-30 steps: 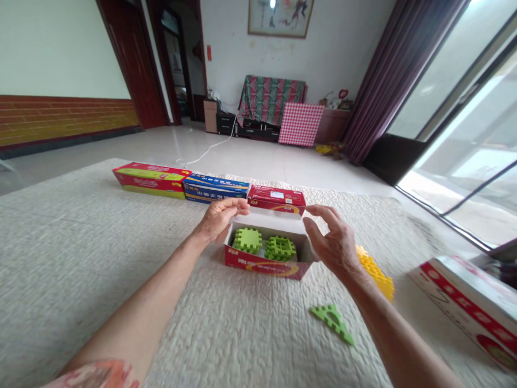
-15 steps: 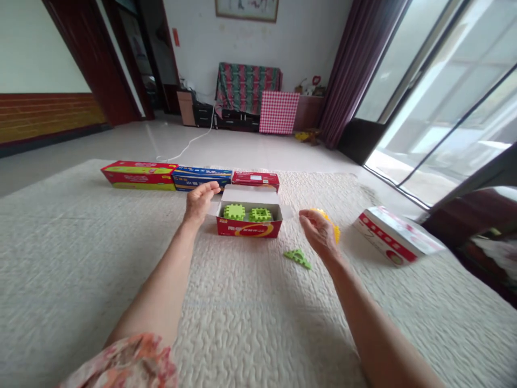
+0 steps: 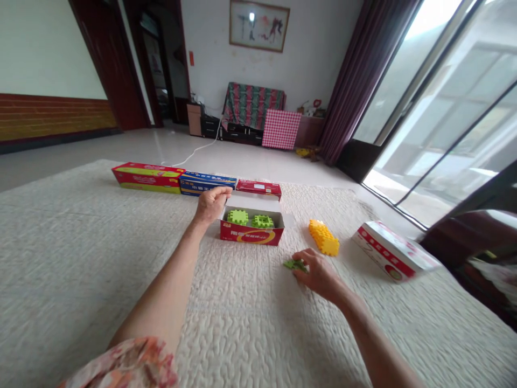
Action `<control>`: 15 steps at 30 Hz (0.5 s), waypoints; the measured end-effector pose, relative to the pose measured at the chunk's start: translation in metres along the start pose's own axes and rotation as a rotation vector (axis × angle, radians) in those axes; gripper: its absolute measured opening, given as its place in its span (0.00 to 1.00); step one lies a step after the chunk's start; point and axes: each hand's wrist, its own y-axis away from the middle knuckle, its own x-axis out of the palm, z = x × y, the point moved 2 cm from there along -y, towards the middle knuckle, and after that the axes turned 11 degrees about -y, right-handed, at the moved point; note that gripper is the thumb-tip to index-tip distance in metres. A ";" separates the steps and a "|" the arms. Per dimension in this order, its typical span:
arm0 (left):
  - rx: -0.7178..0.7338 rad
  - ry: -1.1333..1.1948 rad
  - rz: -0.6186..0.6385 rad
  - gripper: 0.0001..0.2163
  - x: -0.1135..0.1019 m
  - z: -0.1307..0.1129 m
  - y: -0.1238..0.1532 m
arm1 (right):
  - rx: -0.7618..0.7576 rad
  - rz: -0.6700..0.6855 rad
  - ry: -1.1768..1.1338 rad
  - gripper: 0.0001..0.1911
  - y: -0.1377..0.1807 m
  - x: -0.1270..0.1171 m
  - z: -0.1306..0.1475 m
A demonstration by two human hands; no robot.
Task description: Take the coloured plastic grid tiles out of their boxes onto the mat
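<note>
An opened red carton [image 3: 251, 236] stands on the quilted mat with its lid raised at the back. Inside it sit two green toothed plastic building blocks, one with a solid top [image 3: 238, 216] and one with an open frame top [image 3: 262, 221]. My left hand [image 3: 212, 206] is at the carton's back left corner, fingers pinched together; the left flap is hidden behind it. Right of the carton's front, my right hand [image 3: 317, 272] has its thumb and fingers closed around a flat green triangular building block [image 3: 291, 264] on the mat, partly covering it.
A row of yellow toothed blocks [image 3: 323, 237] lies right of the carton. Farther right is a white and red box [image 3: 393, 250]. Behind stand a red and yellow-green box [image 3: 147, 178], a blue box [image 3: 189, 183] and a dark red box [image 3: 258, 188] in line.
My right hand has come down and toward me from beside the yellow blocks onto the green triangular block. The yellow row is now uncovered. My left hand stays by the carton; the view has tilted up.
</note>
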 end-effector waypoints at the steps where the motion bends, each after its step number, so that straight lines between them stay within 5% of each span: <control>1: 0.000 -0.004 0.004 0.13 0.001 0.001 0.000 | -0.001 -0.008 -0.007 0.10 0.000 -0.002 0.000; 9: -0.009 0.021 -0.041 0.12 0.000 0.010 -0.004 | -0.169 -0.217 -0.113 0.11 -0.057 -0.034 0.038; 15: -0.005 0.035 -0.060 0.12 -0.006 0.012 -0.007 | -0.256 -0.145 -0.023 0.12 -0.124 -0.016 0.062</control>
